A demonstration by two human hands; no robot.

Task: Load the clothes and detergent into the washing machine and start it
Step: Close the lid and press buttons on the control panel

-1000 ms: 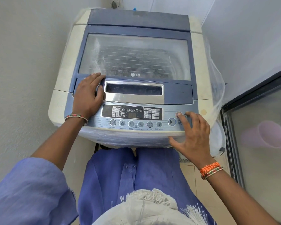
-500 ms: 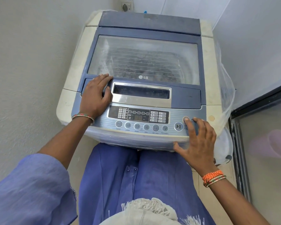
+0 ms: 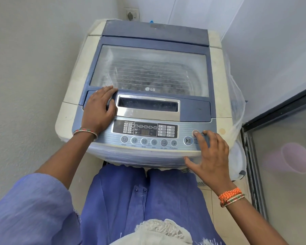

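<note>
Lid [image 3: 149, 71] down on the washing machine [image 3: 215, 82], and through the cloudy window there's a dark heap in the drum, most likely your clothes [image 3: 148, 80], though the glass is too hazy to be sure. No detergent in sight; I can't tell whether it has gone in.

Your left hand [image 3: 100, 107] lies flat on the blue lid frame just beside the silver handle [image 3: 147, 107], fingers straight and relaxed, gripping nothing. Your right hand [image 3: 208, 156] is spread loosely over the right end of the control panel [image 3: 182, 129], fingers extended, holding nothing, with the index fingertip right by the round power button [image 3: 195, 133] and the thumb hanging off the front edge. The start/pause button [image 3: 188, 140] sits just left of those fingers.

By my reckoning you're at the power-on and start stage. Watch this: those two buttons are close neighbours, so a sliding finger could hit the wrong one, or tap power twice and shut the machine off again. The display [image 3: 145, 132] looks dim, so confirm it lights before pressing start. The clear plastic cover [image 3: 236, 96] draped over the machine could also dull a press.
</note>
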